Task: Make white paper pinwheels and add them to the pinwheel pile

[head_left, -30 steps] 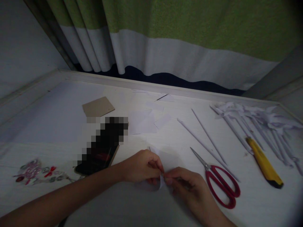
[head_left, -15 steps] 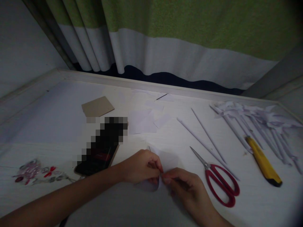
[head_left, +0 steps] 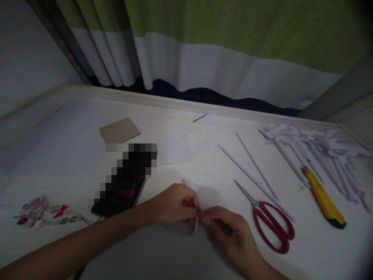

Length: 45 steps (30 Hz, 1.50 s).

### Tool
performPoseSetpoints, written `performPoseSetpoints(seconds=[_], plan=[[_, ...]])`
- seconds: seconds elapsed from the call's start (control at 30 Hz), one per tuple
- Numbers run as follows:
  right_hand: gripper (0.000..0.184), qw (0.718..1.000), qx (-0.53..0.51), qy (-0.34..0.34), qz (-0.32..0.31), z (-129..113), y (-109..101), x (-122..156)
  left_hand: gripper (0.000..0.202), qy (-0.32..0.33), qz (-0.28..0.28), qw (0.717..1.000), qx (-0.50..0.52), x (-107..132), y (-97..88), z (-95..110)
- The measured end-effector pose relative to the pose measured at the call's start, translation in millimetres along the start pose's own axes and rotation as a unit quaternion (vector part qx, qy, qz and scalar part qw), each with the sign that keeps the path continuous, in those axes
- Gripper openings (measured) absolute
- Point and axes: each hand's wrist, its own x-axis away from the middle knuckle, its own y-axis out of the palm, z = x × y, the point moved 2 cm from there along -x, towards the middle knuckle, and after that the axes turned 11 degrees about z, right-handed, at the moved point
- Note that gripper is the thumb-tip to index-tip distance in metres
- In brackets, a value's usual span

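Right now, both hands are busy with a thin, bent sheet of white paper at the near middle part of the white table. The left hand has its thumb and fingers closed on the paper. The right hand pinches the paper's edge, thumb and finger tight together, just beside the left fingertips. One corner of the paper pokes out past the left hand and points to the table's far edge. The near part curls round under the fingers. The hands hide so much that I can't tell which way its long side runs.

On the right, the scissors with red loop handles point to the far edge, leaning left. Two thin white paper sticks lie past them. A black phone lies beside the left arm, slanting.
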Motion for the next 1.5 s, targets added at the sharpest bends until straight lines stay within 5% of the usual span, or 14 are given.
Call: performPoseSetpoints(seconds=[0.47, 0.67, 1.1, 1.3, 1.5], plan=[[0.011, 1.0, 0.003, 0.001, -0.014, 2, 0, -2, 0.013, -0.022, -0.046, 0.999, 0.01, -1, -1.7, 6], [0.008, 0.998, -0.01, 0.067, -0.001, 3, -2, -1, 0.016, -0.054, -0.074, 0.996, 0.02, 0, -3.3, 10], [0.009, 0.999, -0.037, 0.026, -0.007, -2, -7, -2, 0.035, 0.002, -0.06, 0.998, -0.007, 7, -6.3, 16], [0.011, 0.997, 0.04, -0.072, 0.007, -7, -12, -2, 0.032, 0.044, -0.029, 0.997, -0.061, 13, -7.7, 22], [0.013, 0.998, 0.047, -0.023, -0.016, -1, -6, -1, 0.03, 0.071, -0.032, 0.993, -0.089, 16, -5.1, 23]])
